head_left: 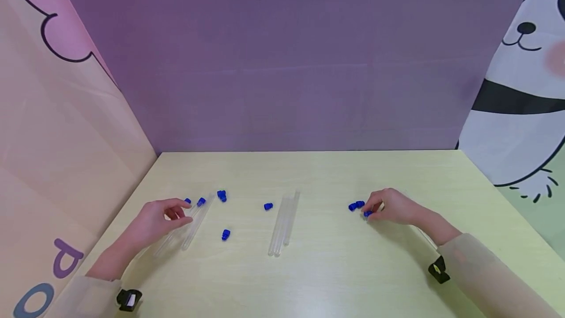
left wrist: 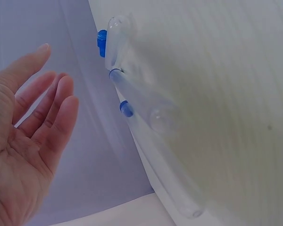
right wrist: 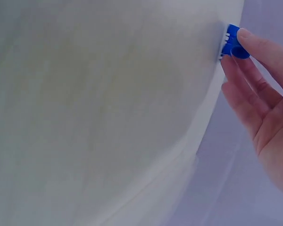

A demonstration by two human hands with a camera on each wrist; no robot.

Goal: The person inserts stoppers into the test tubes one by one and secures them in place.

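Observation:
In the head view my left hand [head_left: 156, 221] hovers over clear test tubes [head_left: 192, 232] at the table's left. Its fingers are relaxed and hold nothing, also in the left wrist view. Two of these tubes have blue caps [head_left: 201, 201] in their far ends. My right hand [head_left: 393, 206] pinches a blue cap [head_left: 368, 214] between thumb and fingertips at the right. Beside that cap lie more blue caps [head_left: 353, 206]. In the right wrist view the pinched cap [right wrist: 240, 52] partly overlaps the others.
Several clear tubes [head_left: 282, 225] lie side by side mid-table. Loose blue caps [head_left: 268, 206] are scattered left of them, one nearer the front [head_left: 226, 235]. Part of a clear tube shows beneath my right forearm [head_left: 434, 227]. A purple backdrop [head_left: 309, 63] rises behind the table.

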